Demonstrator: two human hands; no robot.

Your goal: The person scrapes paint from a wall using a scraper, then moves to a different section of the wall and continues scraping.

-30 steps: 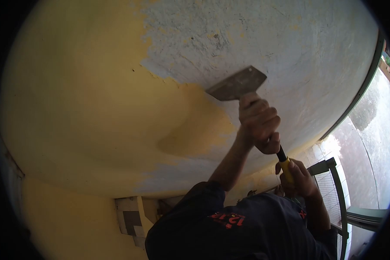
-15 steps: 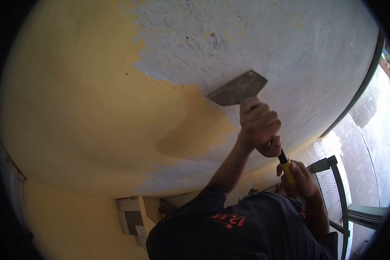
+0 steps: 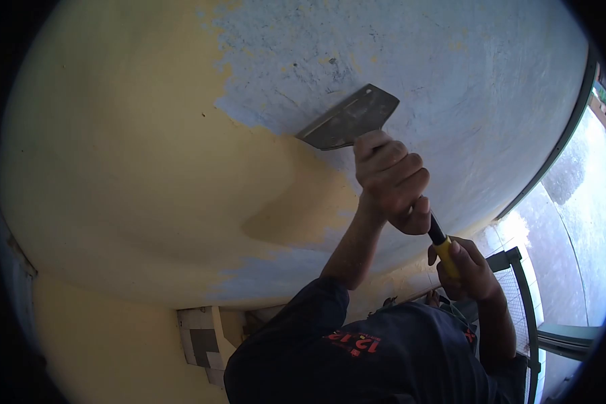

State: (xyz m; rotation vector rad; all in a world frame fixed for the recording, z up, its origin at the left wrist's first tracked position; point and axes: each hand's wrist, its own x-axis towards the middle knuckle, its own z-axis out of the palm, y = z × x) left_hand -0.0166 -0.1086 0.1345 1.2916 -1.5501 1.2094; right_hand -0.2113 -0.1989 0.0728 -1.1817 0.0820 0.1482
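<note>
A long-handled scraper with a wide flat metal blade (image 3: 350, 118) lies against a curved wall, where yellow paint (image 3: 148, 135) meets a bare bluish-grey surface (image 3: 444, 87). My left hand (image 3: 392, 182) is wrapped round the handle just behind the blade. Lower down, my right hand (image 3: 466, 269) is closed on the yellow grip (image 3: 446, 257) of the same handle. The blade's left corner touches the ragged paint edge. A darker tan patch (image 3: 296, 202) shows on the yellow area below the blade.
At the right stands a dark metal frame with mesh (image 3: 512, 289). Beyond the wall's dark edge (image 3: 552, 161) is a pale floor (image 3: 552, 222). My dark shirt (image 3: 397, 350) fills the bottom. Grey and white tiles (image 3: 202, 340) show at the lower left.
The scraper blade and my left hand have moved up and to the left along the wall. My right hand has shifted slightly up, still on the yellow grip.
</note>
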